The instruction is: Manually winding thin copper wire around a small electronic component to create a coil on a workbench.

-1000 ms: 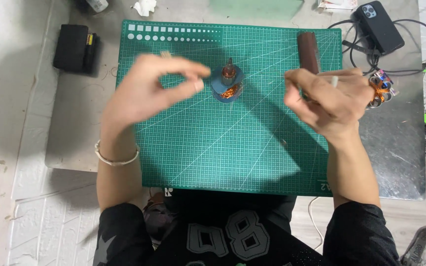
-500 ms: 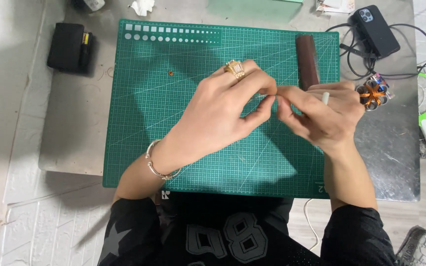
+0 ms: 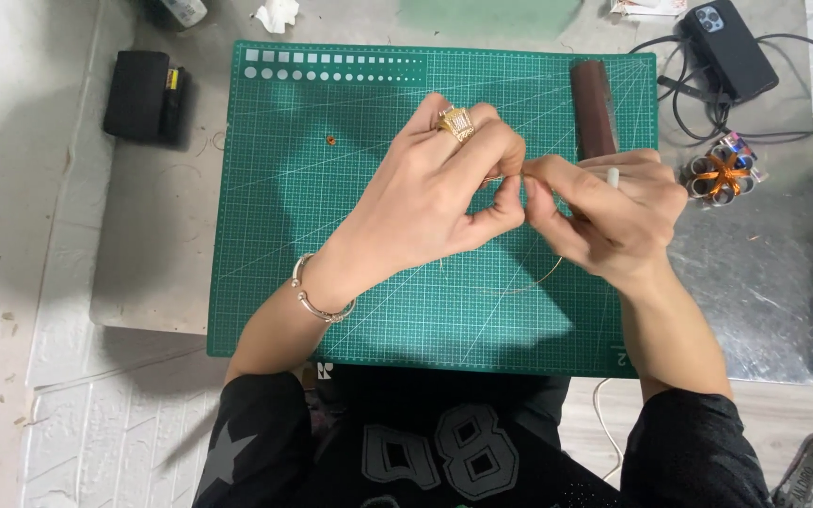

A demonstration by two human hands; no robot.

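thin copper wire [image 3: 543, 277] | curved loop | pinched between both hands | above mat

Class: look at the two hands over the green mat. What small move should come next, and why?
Probably draw the thin wire taut with the right hand. Both hands' fingertips meet over the mat, pinching something too small to make out, and the wire hangs in a slack curve below the right hand. The left hand should likely hold steady.
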